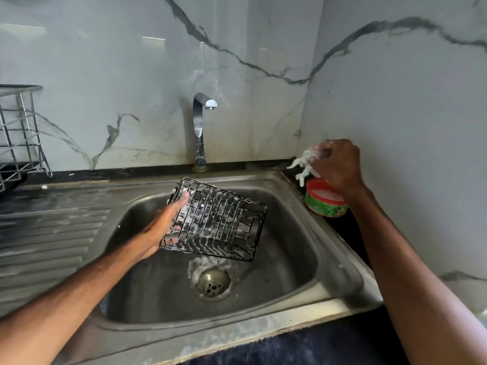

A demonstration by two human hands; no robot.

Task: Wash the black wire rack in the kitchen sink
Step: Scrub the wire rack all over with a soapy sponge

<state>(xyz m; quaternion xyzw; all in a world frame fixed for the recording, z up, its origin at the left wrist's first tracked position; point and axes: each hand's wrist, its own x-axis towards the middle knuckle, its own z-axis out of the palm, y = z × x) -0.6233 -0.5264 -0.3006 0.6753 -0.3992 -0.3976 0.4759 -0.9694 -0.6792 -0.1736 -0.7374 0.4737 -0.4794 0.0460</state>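
Head camera: the left hand [168, 222] grips the black wire rack [218, 219] by one end, tilted above the sink [303, 259], likely so suds drain, while the right hand [337, 164] clutches a soapy scrubber [303, 164] over the soap tub [324, 204], apparently reloading. White lather coats the rack's wires.

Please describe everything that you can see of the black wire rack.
The black wire rack is a rectangular basket of thin dark metal wires that form a grid. White foam clings to many wires. It is tilted and held in the air over the sink basin, above the drain. Only the left hand holds it, at its left end; the right hand, gripping a scrubber, is apart from it.
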